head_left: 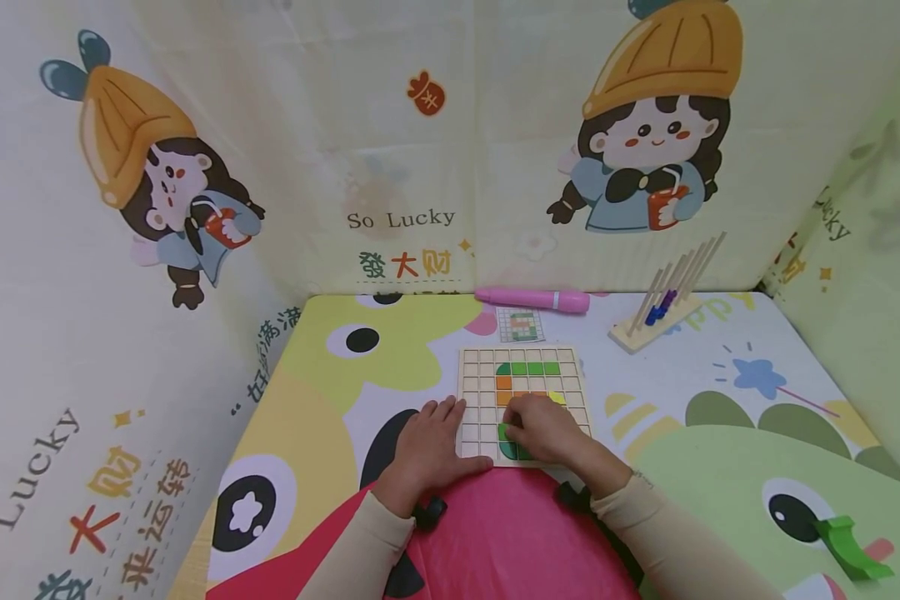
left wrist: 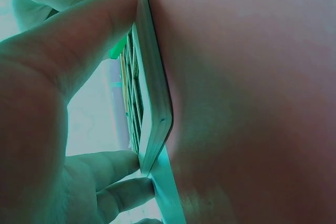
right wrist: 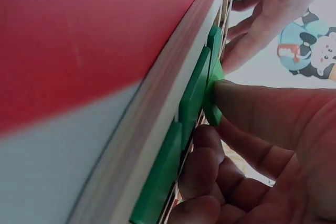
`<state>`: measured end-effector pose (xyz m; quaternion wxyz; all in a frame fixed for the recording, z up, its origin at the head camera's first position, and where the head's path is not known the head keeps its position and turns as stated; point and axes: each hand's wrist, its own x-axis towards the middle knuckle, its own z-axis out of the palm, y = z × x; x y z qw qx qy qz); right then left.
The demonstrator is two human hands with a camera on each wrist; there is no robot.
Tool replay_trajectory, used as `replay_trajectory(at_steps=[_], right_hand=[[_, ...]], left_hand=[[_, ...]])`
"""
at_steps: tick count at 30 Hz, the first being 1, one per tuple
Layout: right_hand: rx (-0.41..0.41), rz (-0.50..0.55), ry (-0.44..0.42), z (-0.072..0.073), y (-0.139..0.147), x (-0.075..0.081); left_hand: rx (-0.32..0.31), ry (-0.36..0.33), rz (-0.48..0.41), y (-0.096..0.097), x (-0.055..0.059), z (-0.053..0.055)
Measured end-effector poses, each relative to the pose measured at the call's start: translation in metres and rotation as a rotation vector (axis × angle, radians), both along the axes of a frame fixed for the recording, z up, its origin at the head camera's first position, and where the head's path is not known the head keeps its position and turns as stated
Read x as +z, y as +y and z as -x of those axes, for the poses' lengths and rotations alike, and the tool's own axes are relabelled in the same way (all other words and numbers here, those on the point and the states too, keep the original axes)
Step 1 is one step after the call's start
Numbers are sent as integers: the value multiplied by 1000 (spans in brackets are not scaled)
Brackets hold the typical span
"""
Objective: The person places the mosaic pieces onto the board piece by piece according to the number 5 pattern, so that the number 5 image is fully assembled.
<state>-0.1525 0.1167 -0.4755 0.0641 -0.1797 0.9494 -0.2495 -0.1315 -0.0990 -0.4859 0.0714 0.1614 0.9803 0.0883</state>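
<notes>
A wooden grid board (head_left: 471, 417) lies before me, with a row of green tiles (head_left: 536, 368), orange tiles (head_left: 503, 383) and a yellow tile (head_left: 557, 398) in its squares. My left hand (head_left: 429, 446) steadies the board's near left corner, thumb on the front edge and fingers along the left side. Over the lower right part of the grid, my right hand (head_left: 549, 427) pinches a green tile (right wrist: 212, 98) between thumb and fingers. That tile sits tilted against other dark green tiles (right wrist: 194, 87) along the front row. Some squares are hidden under the right hand.
Behind the board lies a printed card (head_left: 520, 325) with a coloured grid pattern. A pink pen-like stick (head_left: 532, 299) rests against the back wall. At the back right stands a wooden peg rack (head_left: 633, 336) with blue and purple beads. A green strip (head_left: 851, 550) lies at front right.
</notes>
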Motion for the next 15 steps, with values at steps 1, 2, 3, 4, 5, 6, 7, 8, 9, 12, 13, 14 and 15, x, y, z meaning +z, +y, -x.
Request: replay_trajectory(at_steps=[1,2,3,4,5,6,7,8,9,12,13,14,15], right_hand=[[2,-13,5,0,0,0],[2,-23,10,0,-1,0],[1,-32,13,0,-1,0],[-2,-41,16,-1,-2,0],[-4,-50,22,-1,-2,-1],[-8,-57,26,-1,-3,-1],[-12,-61,28,-2,-3,-1],[-15,-61,32,-3,-4,-1],[-16,-60,34,-4,-4,-2],[-14,-22,37,-6,-2,-1],[-13,1,39,-8,0,0],[-12,27,38,-9,4,1],[-13,54,33,-10,8,2]], left_hand=[[0,0,1,0,0,0],[-1,0,2,1,0,1],[-1,0,3,1,0,1],[-1,-1,4,1,-1,1],[-1,-2,5,1,-1,1],[-1,-2,4,1,-1,2],[-1,-4,4,1,-1,2],[-1,-5,4,1,-1,1],[-2,-6,4,1,-1,1],[-5,-8,5,1,-2,1],[-6,-7,7,1,-2,1],[-7,-7,9,1,-3,1],[-7,-7,10,0,-3,1]])
